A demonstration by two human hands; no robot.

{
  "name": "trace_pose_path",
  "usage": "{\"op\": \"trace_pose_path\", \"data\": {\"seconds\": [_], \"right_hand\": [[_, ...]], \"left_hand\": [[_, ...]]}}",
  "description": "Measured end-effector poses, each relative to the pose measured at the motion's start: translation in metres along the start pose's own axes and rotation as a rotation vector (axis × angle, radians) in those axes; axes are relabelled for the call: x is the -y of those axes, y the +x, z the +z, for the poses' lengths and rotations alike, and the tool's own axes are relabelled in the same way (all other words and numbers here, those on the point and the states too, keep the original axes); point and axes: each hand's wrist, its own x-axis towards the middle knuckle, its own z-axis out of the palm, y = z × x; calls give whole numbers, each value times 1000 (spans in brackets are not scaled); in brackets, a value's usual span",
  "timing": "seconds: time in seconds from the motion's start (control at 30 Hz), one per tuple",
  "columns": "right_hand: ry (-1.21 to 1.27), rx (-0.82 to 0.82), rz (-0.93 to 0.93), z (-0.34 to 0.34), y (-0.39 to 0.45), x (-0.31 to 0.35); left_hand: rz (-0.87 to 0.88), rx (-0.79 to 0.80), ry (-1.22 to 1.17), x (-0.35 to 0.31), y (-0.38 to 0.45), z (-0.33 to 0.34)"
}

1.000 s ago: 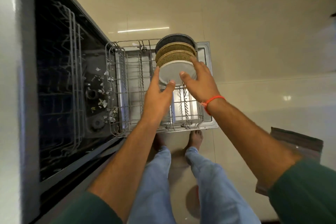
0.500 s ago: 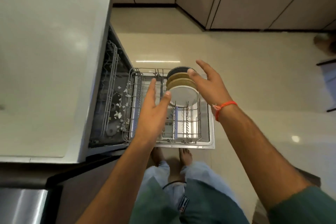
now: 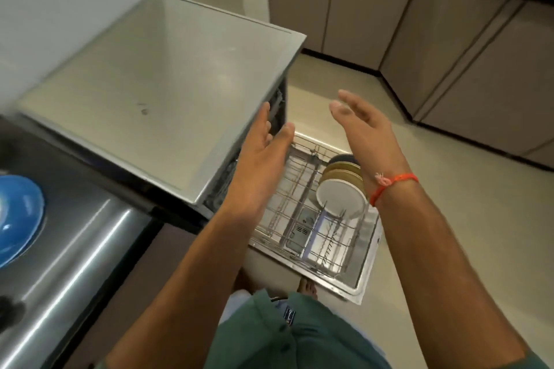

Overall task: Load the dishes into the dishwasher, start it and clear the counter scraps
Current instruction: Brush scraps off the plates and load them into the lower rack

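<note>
While I'm standing over the pulled-out rack, this is how things are looking:

left hand (image 3: 260, 156): hovering flat with fingers straight, gripping nothing, floating above the rack's left side by the dishwasher (image 3: 156, 75) corner
right hand (image 3: 364, 132): also spread loose and holding nothing, hanging above the dishes, orange thread (image 3: 389, 184) sitting round my wrist
rack (image 3: 302, 213): sitting out over the dropped door (image 3: 364, 275), mostly bare wire
dishes (image 3: 341, 189): standing on edge in a row at the rack's far right, white plate (image 3: 340, 196) facing me, tan ones and a dark one lining up behind it
blue bowl (image 3: 18, 216): lying on the steel table (image 3: 78, 255) to my left, well apart from both hands
feet: peeking out under the door's near edge
</note>
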Motion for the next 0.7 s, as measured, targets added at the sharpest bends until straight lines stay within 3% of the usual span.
{"op": "trace_pose_path", "data": {"seconds": [0.47, 0.7], "right_hand": [[-16, 458, -149, 228, -53, 66], [-134, 712, -212, 330, -88, 71]], "left_hand": [[77, -532, -168, -3, -61, -237], [85, -732, -246, 10, -96, -319]]}}
